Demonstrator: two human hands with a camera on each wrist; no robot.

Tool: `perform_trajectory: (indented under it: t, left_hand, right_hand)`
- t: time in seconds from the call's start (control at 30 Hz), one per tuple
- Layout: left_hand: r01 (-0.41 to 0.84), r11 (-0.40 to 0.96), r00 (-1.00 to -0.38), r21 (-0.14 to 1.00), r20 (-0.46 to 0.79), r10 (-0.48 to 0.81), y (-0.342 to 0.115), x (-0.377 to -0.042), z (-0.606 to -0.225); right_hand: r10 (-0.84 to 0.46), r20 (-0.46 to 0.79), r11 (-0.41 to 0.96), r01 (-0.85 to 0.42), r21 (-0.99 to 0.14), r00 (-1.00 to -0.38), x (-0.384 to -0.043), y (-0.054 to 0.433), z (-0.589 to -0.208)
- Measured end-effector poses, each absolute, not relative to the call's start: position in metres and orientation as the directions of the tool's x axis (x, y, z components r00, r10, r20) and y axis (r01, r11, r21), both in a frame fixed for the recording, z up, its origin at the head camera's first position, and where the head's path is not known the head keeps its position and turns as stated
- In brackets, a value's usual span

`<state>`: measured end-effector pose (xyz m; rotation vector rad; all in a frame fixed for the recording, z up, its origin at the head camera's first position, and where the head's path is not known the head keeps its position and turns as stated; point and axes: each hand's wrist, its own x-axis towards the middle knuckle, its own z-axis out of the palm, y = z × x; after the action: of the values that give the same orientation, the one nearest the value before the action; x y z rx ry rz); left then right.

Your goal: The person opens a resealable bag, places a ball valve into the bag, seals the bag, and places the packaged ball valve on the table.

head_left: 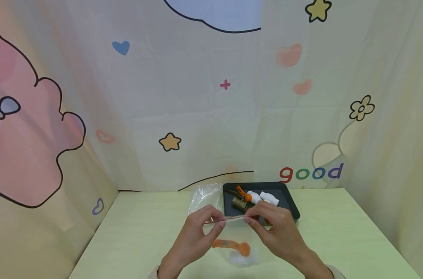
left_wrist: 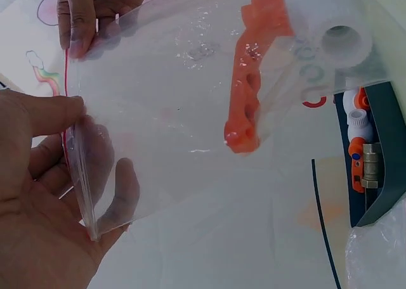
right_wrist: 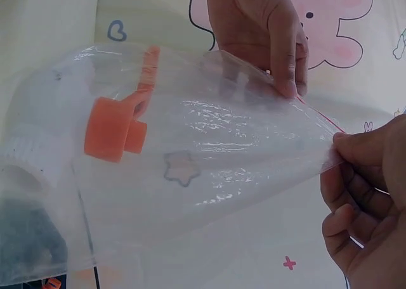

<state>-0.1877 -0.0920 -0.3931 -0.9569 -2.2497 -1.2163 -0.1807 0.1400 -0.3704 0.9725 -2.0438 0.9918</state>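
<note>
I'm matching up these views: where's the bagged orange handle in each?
Head: orange handle near the bottom, slightly right of centre.
Left wrist: orange handle upper half, right of centre.
Right wrist: orange handle left side.
Shared landmark: red strip.

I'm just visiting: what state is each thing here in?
Clear bag: held up, parts inside; cannot tell if sealed
Left hand: pinching its red-lined edge
Right hand: pinching that edge too
Orange handle: bagged
White fitting: bagged
Black tray: upright, holding parts
Second bag: lying beside the tray
</note>
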Motion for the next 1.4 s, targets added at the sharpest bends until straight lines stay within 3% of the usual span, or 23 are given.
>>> perform_trajectory:
  t: [0.17,0.5,0.83,1.17,1.4]
  left_hand:
    - [0.745,0.401,-0.664,0.533,0.648,0.373,-0.090,-0.187,-0.392]
    - [0.678,0.415,-0.734,0.606,0.572,0.366,-0.097,-0.186,-0.394]
    - [0.718,0.414,-0.695,0.560,0.612,0.377,-0.100,-0.187,-0.394]
    - [0.668,0.424,-0.744,0.612,0.563,0.359,-0.105,-0.187,-0.398]
    - [0.700,0.419,-0.713,0.578,0.607,0.352,-0.108,-0.189,-0.399]
  right_hand:
    - [-0.330,0.805,0.423,-0.840,-0.340,-0.493,-0.182,0.140,-0.372]
    - [-0.310,0.777,0.476,-0.797,-0.371,-0.547,-0.178,0.143,-0.367]
    - [-0.298,0.779,0.480,-0.792,-0.377,-0.551,-0.178,0.144,-0.369]
    - [-0.283,0.774,0.496,-0.777,-0.387,-0.566,-0.176,0.144,-0.365]
    - [-0.274,0.772,0.493,-0.773,-0.399,-0.573,-0.176,0.146,-0.365]
